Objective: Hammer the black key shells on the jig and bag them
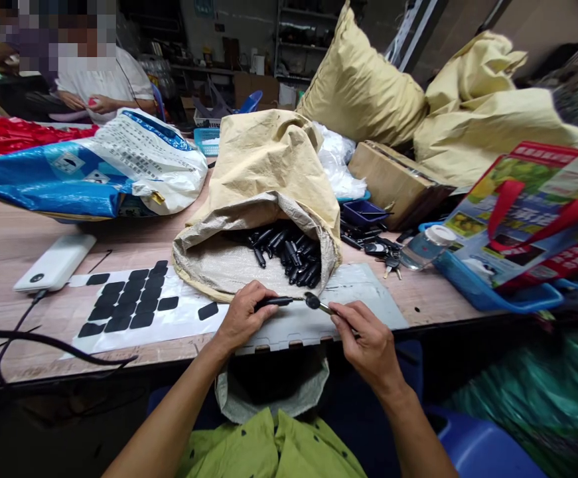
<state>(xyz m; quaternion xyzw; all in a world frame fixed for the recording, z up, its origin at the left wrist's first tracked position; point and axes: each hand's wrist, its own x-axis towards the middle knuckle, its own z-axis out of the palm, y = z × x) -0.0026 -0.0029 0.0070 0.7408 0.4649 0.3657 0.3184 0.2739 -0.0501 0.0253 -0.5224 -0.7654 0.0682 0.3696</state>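
Observation:
My left hand (249,312) is closed on a slim black handle (275,301), whose thin metal shaft points right. In my right hand (363,332) is a thin brass-coloured rod (326,309). Between the hands, a small round black piece (312,301) sits where the shaft and the rod meet; how they join is too small to tell. Both hands are above a grey board (368,299) at the table's front edge. Just beyond them, an open beige sack (269,149) lies on its side, with several black handles (298,255) in its mouth.
White sheet with black pads (179,318) and a power bank (56,263) lie left. A blue-white bag (89,172) is behind them. Keys (392,262), a jar (428,245) and a blue basket (498,299) stand right. An open sack (273,385) hangs below. Another person sits back left.

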